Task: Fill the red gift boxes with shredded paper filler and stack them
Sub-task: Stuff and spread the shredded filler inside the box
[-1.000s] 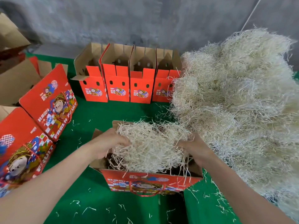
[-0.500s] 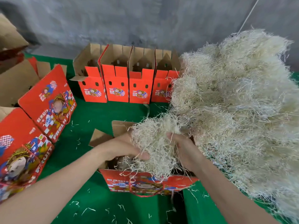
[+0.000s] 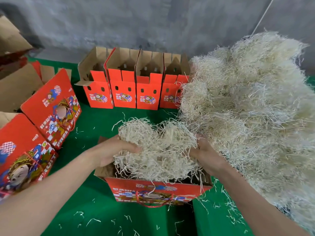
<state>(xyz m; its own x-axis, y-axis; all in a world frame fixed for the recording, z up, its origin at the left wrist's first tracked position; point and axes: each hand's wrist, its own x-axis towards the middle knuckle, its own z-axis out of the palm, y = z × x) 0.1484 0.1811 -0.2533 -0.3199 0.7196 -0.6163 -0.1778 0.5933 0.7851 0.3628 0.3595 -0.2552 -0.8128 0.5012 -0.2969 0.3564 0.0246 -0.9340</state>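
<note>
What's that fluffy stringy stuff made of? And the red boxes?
The shredded filler looks like thin paper strips, pale and matte, possibly wood wool. The red box under it looks like cardboard: plain brown inside, smooth printed red outside.

Packing wkshop: bare grey concrete wall (image 3: 153, 23), green-covered work surface (image 3: 95, 126), row of identical open red gift boxes (image 3: 124, 92), big heap of shredded paper filler (image 3: 247, 108), plain cardboard cartons (image 3: 17, 86) at left.
</note>
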